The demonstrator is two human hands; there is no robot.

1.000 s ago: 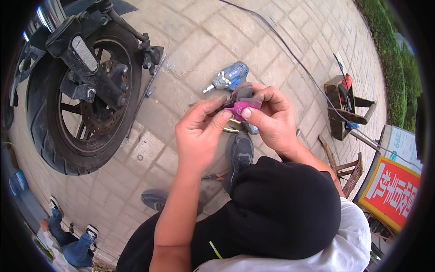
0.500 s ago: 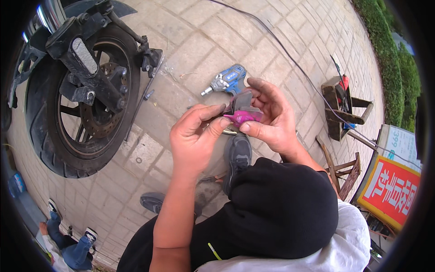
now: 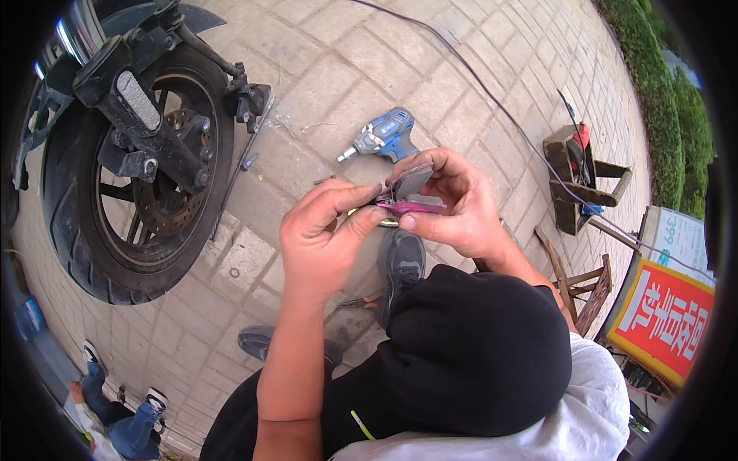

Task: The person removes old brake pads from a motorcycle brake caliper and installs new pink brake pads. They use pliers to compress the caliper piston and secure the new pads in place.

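Close in front of me, both hands hold a small set of brake pads, with grey pad faces (image 3: 413,181) and a bright pink backing (image 3: 415,207). My left hand (image 3: 321,240) pinches its left end between thumb and fingers. My right hand (image 3: 466,201) wraps the right side, thumb below and fingers curled over the top. The two plates are spread apart at an angle. Part of them is hidden by my fingers. Just beyond, on the paving, lies a blue and grey cordless impact wrench (image 3: 390,132) with a socket pointing left.
A motorcycle wheel (image 3: 65,238) with brake disc and fork stands at left. A wooden tool box (image 3: 565,184) and wooden stool (image 3: 583,283) are at right, near a red and yellow sign (image 3: 661,319). A dark cable (image 3: 492,100) crosses the paving. Another person (image 3: 127,426) is at lower left.
The brake pads have turned in my hands: the pink backing now shows edge-on, and more of the grey face is visible. My left hand has shifted slightly left and down.
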